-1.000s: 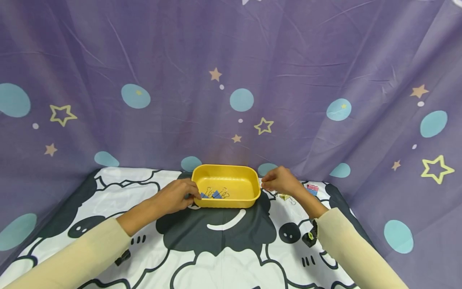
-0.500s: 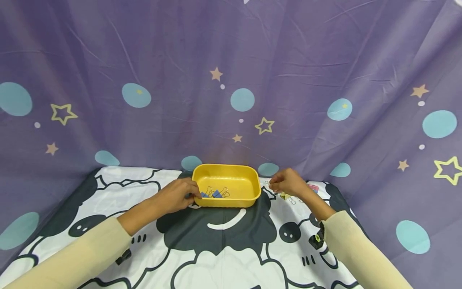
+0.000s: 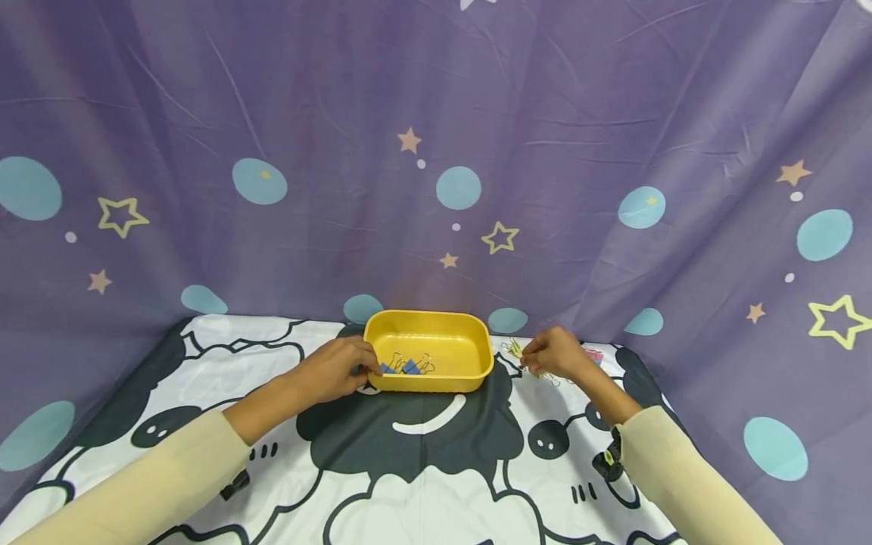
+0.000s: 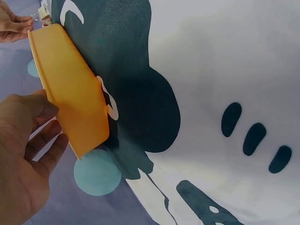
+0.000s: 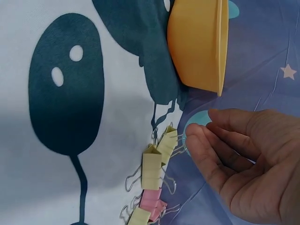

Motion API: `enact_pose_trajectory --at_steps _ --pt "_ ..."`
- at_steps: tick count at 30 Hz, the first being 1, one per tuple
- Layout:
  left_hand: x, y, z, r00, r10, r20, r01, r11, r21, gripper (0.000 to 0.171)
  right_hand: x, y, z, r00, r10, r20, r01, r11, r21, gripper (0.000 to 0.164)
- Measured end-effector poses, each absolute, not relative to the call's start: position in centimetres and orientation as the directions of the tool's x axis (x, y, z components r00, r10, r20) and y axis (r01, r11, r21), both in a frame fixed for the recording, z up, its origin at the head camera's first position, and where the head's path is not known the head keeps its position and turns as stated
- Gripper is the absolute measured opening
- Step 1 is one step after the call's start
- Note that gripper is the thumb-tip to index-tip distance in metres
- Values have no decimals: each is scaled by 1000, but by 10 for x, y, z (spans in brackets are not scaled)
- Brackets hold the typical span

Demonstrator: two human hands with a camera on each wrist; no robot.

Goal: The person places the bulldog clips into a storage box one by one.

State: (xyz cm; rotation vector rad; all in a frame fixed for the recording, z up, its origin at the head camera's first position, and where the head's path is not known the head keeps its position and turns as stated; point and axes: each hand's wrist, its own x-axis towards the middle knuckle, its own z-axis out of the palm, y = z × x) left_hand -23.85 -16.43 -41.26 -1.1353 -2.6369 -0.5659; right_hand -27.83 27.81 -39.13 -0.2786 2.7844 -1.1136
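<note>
A yellow plastic tray (image 3: 428,384) stands near the back of the cloth-covered table, with blue binder clips (image 3: 412,367) lying inside it. My left hand (image 3: 341,367) pinches its left rim; in the left wrist view the thumb and fingers (image 4: 56,150) are at the rim. To the tray's right, my right hand (image 3: 555,352) hovers at a group of binder clips with its fingers bent and nothing visible between them. Its fingertips (image 5: 193,132) are right at the wire handle of a yellow binder clip (image 5: 168,140). Another yellow binder clip (image 5: 151,171) lies beside that one.
A pink binder clip (image 5: 151,199) and a further pale yellow clip (image 5: 139,216) lie along the row. The purple curtain (image 3: 450,113) rises right behind the table. A sheep-like cartoon pattern covers the white and dark cloth (image 3: 436,499).
My right hand has moved away from the tray's right side, rightward and slightly toward me, to the yellow clips. The left hand has stayed on the tray's rim.
</note>
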Motion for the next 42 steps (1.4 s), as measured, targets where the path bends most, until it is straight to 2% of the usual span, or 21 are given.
enact_pose_trajectory --at_steps 14,21,32,42 --pt "-239 -163 -410 -691 642 331 722 632 280 23 -274 304 -397 -988 -150 -48 -80 742 -666 12" --pt "-240 -164 -412 -679 649 343 733 623 272 21 -272 314 -399 -993 -104 -56 -37 725 -688 17" --pt "-239 -163 -411 -690 644 331 723 636 268 22 -270 323 -401 -996 -4 -84 55 729 -682 10" --pt "-240 -164 -412 -684 648 334 729 626 279 21 -271 326 -406 -996 34 -87 86 698 -711 17"
